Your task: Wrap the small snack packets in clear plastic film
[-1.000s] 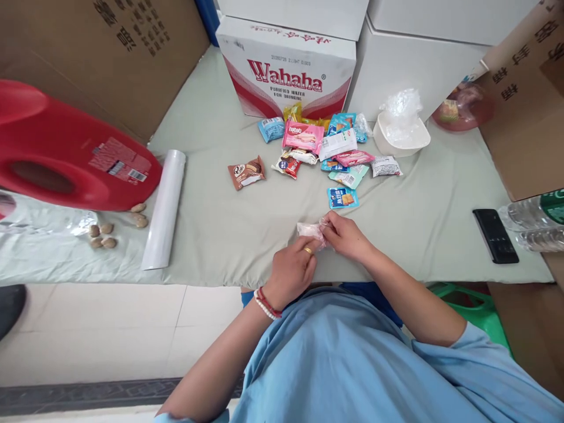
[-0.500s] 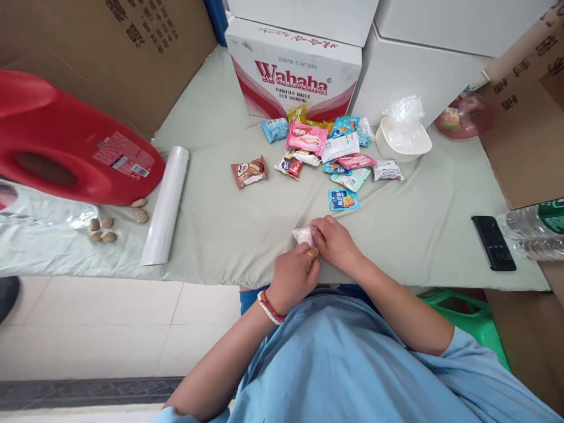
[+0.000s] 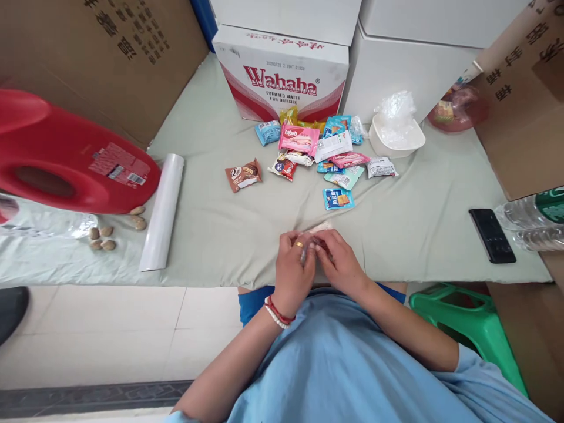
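Close to the table's near edge, my left hand point(image 3: 295, 264) and my right hand point(image 3: 340, 259) meet, both with bent fingers. They pinch a small pale snack packet point(image 3: 325, 225) between them; its upper end pokes out past the fingertips and the rest is covered. Thumbs lie side by side on the near side of it. Just beyond my hands lies a blue snack packet point(image 3: 338, 199). Further back is a heap of wrapped snacks, with a pink wafer packet point(image 3: 299, 139) on top. A brown cake packet point(image 3: 244, 175) lies apart to the left.
A white plastic bowl point(image 3: 399, 147) holds crumpled clear film. To the left are a roll of film point(image 3: 162, 212), several nuts point(image 3: 106, 231) and a big red jug point(image 3: 74, 155). A black phone point(image 3: 492, 235) lies right, beside plastic bottles. A Wahaha carton point(image 3: 282, 76) stands behind.
My hands have turned the packet so its visible end points away from me, and my left fingers now wrap around it. The view has shifted slightly.
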Motion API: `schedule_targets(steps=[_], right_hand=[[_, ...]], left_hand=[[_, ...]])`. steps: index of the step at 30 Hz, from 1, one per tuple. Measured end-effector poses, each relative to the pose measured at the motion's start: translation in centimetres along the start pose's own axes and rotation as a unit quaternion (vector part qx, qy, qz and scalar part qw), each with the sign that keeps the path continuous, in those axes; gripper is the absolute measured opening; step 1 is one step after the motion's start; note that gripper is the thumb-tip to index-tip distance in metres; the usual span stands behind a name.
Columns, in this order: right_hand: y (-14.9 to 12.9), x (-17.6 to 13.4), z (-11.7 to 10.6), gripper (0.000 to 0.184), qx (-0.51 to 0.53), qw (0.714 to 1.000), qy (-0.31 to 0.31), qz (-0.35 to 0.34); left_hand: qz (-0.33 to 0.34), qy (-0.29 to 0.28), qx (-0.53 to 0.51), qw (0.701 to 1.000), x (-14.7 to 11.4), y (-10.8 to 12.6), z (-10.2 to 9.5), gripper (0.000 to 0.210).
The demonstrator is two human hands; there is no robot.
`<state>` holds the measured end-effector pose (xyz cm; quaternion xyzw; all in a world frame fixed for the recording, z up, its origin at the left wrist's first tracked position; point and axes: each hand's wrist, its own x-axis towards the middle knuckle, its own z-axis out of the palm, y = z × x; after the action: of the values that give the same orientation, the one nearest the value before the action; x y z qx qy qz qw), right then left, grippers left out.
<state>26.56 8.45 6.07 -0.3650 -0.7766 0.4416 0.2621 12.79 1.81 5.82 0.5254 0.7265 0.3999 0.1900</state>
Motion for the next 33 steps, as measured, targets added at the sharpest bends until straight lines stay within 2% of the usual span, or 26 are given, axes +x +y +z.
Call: schedule_targets(steps=[3, 6, 8, 10, 12, 14, 16, 18, 20, 22, 23, 25, 26, 27, 29, 31, 33], right_hand=[[-0.4, -1.4, -1.3, 0.023, 0.117, 0.989, 0.028, 0.089], [-0.2, -2.4, -2.7, 0.035, 0.278, 0.941, 0.054, 0.186], [0.3, -2.9, -3.5, 0.043, 0.333, 0.913, 0.083, 0.223], [1.0, -3.4, -4.2, 0.048, 0.343, 0.899, 0.116, 0.248], [1.8, -3.9, -4.7, 0.052, 0.341, 0.891, 0.123, 0.273], [2.7, -4.2, -5.0, 0.055, 0.334, 0.890, 0.102, 0.292], [3.5, -4.3, -5.2, 0.057, 0.318, 0.896, 0.078, 0.300], [4.1, -4.2, -5.1, 0.057, 0.303, 0.904, 0.072, 0.294], [4.4, -4.0, -5.1, 0.054, 0.298, 0.910, 0.080, 0.278], [4.5, -3.9, -5.1, 0.052, 0.304, 0.914, 0.092, 0.251], [4.6, -3.8, -5.2, 0.052, 0.313, 0.915, 0.097, 0.235], [4.8, -3.5, -5.5, 0.052, 0.348, 0.909, 0.100, 0.206], [5.0, -3.4, -5.6, 0.054, 0.370, 0.904, 0.092, 0.194], [5.2, -3.3, -5.7, 0.055, 0.389, 0.900, 0.077, 0.183], [5.7, -3.2, -5.7, 0.058, 0.401, 0.900, 0.031, 0.167], [6.0, -3.2, -5.5, 0.056, 0.376, 0.913, -0.010, 0.158], [6.1, -3.3, -5.7, 0.052, 0.336, 0.928, -0.027, 0.159]], left_hand=[[0.035, 0.024, -0.033, 0.999, -1.2, 1.7, 0.6, 0.020], [0.131, 0.039, -0.024, 0.990, -2.4, 2.8, 1.5, 0.036], [0.218, 0.015, -0.015, 0.976, -3.2, 3.0, 2.4, 0.046], [0.293, -0.033, -0.001, 0.955, -3.9, 2.9, 3.5, 0.054], [0.339, -0.119, 0.011, 0.933, -4.4, 2.8, 4.8, 0.055], [0.354, -0.219, 0.017, 0.909, -4.5, 2.6, 5.9, 0.048], [0.349, -0.288, 0.018, 0.892, -4.3, 2.7, 6.5, 0.035], [0.347, -0.316, -0.003, 0.883, -4.0, 2.9, 6.3, 0.026], [0.347, -0.321, -0.066, 0.879, -3.8, 3.1, 5.3, 0.028], [0.306, -0.288, -0.148, 0.895, -3.9, 2.8, 4.0, 0.030], [0.238, -0.239, -0.169, 0.926, -3.9, 2.4, 3.4, 0.027], [0.046, -0.128, -0.188, 0.973, -3.6, 1.2, 2.8, 0.015], [-0.053, -0.094, -0.210, 0.972, -3.1, 0.5, 2.8, 0.026], [-0.124, -0.083, -0.247, 0.957, -2.5, 0.0, 3.0, 0.042], [-0.211, -0.103, -0.311, 0.921, -1.1, -0.4, 3.7, 0.067], [-0.235, -0.144, -0.334, 0.901, 0.0, 0.1, 4.3, 0.074], [-0.231, -0.182, -0.318, 0.901, 0.7, 0.7, 4.4, 0.073]])
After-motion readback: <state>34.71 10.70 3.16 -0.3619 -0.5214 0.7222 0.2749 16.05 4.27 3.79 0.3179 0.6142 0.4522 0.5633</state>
